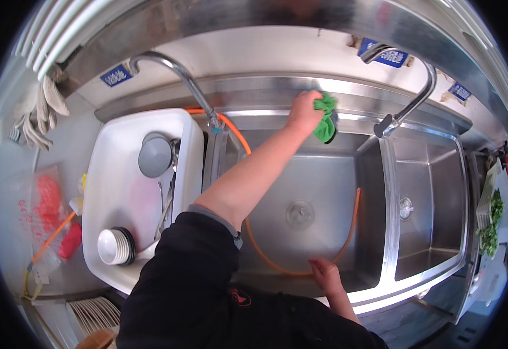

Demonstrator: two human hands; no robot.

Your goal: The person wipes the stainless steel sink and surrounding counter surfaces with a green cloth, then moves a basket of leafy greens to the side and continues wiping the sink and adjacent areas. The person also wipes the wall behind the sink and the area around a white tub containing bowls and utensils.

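My left hand (pixel 306 111) reaches to the back ledge of the steel sink and grips a green cloth (pixel 325 118). The cloth hangs over the back rim of the large sink basin (pixel 323 174), a dark patch along its edge. My right hand (pixel 326 277) is over the basin's front edge, its fingers curled and their inner side hidden. An orange hose (pixel 260 255) loops through this basin and passes behind my right hand in the picture. Whether the hand touches the hose is unclear. A round drain (pixel 300 214) sits in the basin floor.
Left stands a white plastic tub (pixel 118 174) holding grey bowls (pixel 155 156), stacked white cups (pixel 113 247) and utensils. Chrome faucets (pixel 188 80) (pixel 426 83) arch over the sink. A smaller basin (pixel 415 174) adjoins on the right. Gloves (pixel 40 113) hang at left.
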